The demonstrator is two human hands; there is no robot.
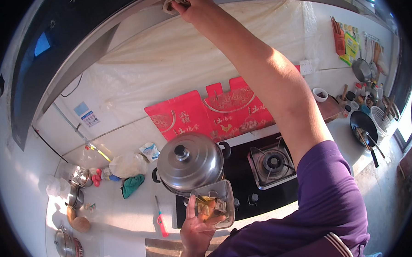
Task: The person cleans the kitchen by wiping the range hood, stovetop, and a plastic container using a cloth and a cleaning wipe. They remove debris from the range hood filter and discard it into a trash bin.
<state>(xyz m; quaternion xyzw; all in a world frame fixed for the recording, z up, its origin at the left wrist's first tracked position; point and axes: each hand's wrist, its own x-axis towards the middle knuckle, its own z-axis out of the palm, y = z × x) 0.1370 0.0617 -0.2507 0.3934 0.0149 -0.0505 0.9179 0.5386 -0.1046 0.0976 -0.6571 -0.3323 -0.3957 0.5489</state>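
My right hand [193, 5] reaches up at the top and grips a crumpled cloth [176, 3] against the underside of the range hood [118, 17]. Down in front of me, my left hand [198, 234] holds a clear plastic container [229, 196] from below, its fingers visible through the walls. Yellowish liquid [207, 206] lies in the container. Just behind it, a large lidded steel pot [193, 163] stands on the left part of the black gas cooktop [241, 182]. The right burner [273, 160] carries no pot.
A red gas lighter [162, 225] and a green cloth [132, 186] lie on the counter left of the cooktop. Red cardboard [177, 114] leans on the back wall. At the right are a black wok [363, 125] and several jars. A lidded pot [64, 243] stands far left.
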